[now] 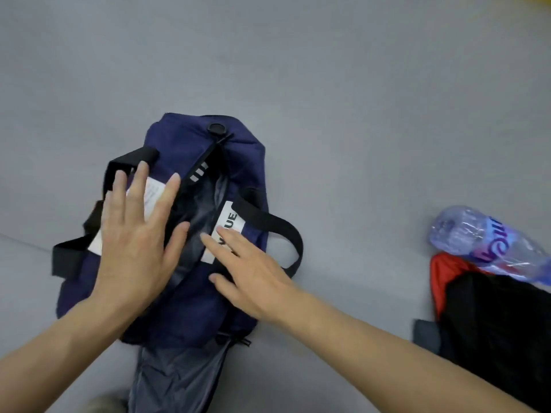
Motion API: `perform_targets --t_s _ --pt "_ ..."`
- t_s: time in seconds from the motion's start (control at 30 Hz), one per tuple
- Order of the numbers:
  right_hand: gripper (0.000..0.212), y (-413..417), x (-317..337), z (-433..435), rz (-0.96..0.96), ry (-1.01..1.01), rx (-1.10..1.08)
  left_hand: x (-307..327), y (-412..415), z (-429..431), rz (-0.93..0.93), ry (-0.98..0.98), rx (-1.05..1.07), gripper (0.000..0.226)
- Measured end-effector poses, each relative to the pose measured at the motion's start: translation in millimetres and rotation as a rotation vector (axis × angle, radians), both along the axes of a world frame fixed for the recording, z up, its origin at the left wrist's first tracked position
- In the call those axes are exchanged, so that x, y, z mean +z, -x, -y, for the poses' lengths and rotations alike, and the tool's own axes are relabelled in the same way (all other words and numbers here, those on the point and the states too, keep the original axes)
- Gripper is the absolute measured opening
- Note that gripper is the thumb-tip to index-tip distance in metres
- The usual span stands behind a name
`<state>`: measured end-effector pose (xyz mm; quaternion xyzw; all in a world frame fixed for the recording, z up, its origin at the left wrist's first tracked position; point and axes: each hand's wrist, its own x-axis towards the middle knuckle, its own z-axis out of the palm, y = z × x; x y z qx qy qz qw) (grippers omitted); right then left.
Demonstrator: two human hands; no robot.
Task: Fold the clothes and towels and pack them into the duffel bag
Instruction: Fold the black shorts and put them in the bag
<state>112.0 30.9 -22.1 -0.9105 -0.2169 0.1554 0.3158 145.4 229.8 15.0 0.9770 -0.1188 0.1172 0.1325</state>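
Observation:
A navy duffel bag (190,308) with black handles lies on the grey floor, its top zip partly open. Dark grey cloth (205,210) with white stripes shows inside the opening. My left hand (131,234) lies flat with spread fingers on the bag's left side, over a white label. My right hand (253,275) rests with straight fingers on the right side, covering part of a white label with black letters. A grey fabric piece (179,380) sticks out from the bag's near end.
A clear plastic water bottle (489,242) lies at the right on a black and red garment or bag (492,323). Grey floor (328,99) surrounds the duffel. A yellow object (539,1) shows in the top right corner.

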Motion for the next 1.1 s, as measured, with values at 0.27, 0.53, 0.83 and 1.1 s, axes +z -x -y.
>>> perform_targets --t_s 0.27,0.53,0.83,1.1 --pt "0.067 126 49 269 -0.006 0.41 -0.244 17 49 186 -0.124 0.073 -0.491 0.066" --pt "0.078 259 20 398 -0.091 0.747 -0.536 42 101 272 -0.199 -0.267 -0.902 0.066" --pt "0.024 261 16 394 0.119 0.35 -0.996 44 132 351 -0.277 -0.333 -0.868 0.042" --pt "0.017 221 158 380 0.282 0.156 -0.874 147 164 327 -0.286 -0.133 -0.685 0.058"
